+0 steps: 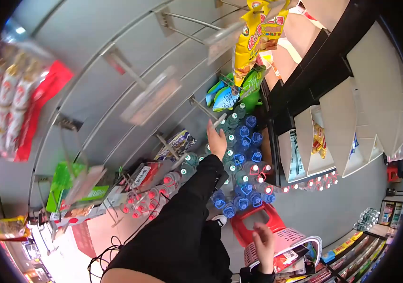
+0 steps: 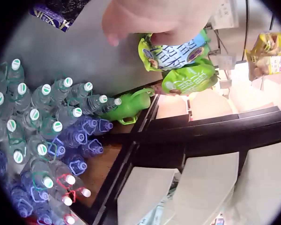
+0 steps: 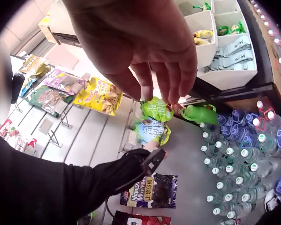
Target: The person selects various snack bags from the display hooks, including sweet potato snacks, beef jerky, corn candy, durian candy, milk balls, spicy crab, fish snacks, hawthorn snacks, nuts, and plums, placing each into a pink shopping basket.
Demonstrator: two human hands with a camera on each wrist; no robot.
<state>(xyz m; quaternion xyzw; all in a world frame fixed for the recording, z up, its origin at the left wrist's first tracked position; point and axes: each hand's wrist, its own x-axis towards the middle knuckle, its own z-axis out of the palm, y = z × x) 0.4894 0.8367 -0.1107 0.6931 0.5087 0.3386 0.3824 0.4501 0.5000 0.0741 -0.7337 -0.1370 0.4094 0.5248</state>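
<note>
My left hand [image 1: 218, 141] is raised at the wall rack, fingers pointing up beside the end of a metal hook. A blue-and-white bag [image 1: 226, 99] and a green bag [image 1: 254, 81] hang beyond it. In the left wrist view the hand [image 2: 154, 23] overlaps the top of the blue-and-white bag [image 2: 178, 52]; contact cannot be told. Low by a pink basket [image 1: 286, 236] with packages in it, my right hand [image 1: 263, 245] has loosely bent fingers. The right wrist view shows that hand [image 3: 136, 51] holding nothing.
Several bottles with green [image 1: 232, 137], blue [image 1: 243, 200] and red [image 1: 170, 178] colouring stand on the floor. A red stool [image 1: 272, 218] is beside the basket. Black shelving with white bins [image 1: 340, 108] runs along the right. Yellow bags [image 1: 253, 42] and empty hooks project from the wall.
</note>
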